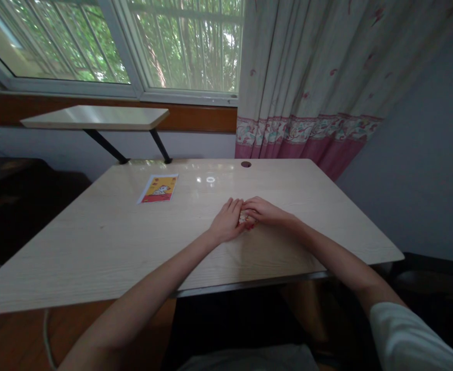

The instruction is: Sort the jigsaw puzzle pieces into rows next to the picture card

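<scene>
My left hand (226, 220) and my right hand (263, 210) meet at the middle of the light wooden desk (106, 242). Both hands close round a small pale object with reddish spots (245, 219), which is mostly hidden between the fingers. I cannot make out what it is. The left hand's fingers lie together over it from the left. The right hand's fingers curl over it from the right.
A red and yellow printed card (158, 188) lies flat toward the desk's far left. A cable hole (245, 164) sits near the far edge. A raised shelf (95, 117) stands behind, under the window. A floral curtain (307, 77) hangs at the right.
</scene>
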A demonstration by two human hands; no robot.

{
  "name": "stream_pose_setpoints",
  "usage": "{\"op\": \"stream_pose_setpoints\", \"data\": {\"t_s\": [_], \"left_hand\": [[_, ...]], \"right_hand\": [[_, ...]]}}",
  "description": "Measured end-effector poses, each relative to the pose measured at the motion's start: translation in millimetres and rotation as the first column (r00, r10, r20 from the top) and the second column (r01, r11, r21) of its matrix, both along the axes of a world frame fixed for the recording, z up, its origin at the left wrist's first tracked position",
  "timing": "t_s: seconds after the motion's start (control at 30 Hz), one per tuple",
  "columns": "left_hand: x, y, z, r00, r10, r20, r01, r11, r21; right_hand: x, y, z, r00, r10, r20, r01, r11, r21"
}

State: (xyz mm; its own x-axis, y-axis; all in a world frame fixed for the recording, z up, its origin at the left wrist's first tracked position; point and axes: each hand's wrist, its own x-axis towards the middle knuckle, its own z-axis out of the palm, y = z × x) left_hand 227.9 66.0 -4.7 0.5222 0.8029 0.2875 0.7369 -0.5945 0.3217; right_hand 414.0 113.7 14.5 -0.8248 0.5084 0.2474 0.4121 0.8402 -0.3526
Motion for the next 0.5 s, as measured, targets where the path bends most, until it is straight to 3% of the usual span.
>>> {"op": "stream_pose_setpoints", "data": {"t_s": [0.13,0.27,0.5], "left_hand": [[2.4,4.0,1.0,0.979,0.010,0.205,-0.003,0.999,-0.035],[-14.6,9.6,5.2,0.922,0.045,0.384,-0.022,0.998,-0.066],[-86.3,26.0,14.5,0.998,-0.068,0.009,0.068,0.998,0.008]], "right_hand": [[8.1,-0.2,-9.0,0.993,-0.071,-0.095,0.070,0.998,-0.007],[16.0,-1.7,-11.9,0.986,-0.114,-0.122,0.115,0.993,-0.001],[32.6,3.0,-4.4,0.975,-0.217,-0.044,0.219,0.975,0.035]]}}
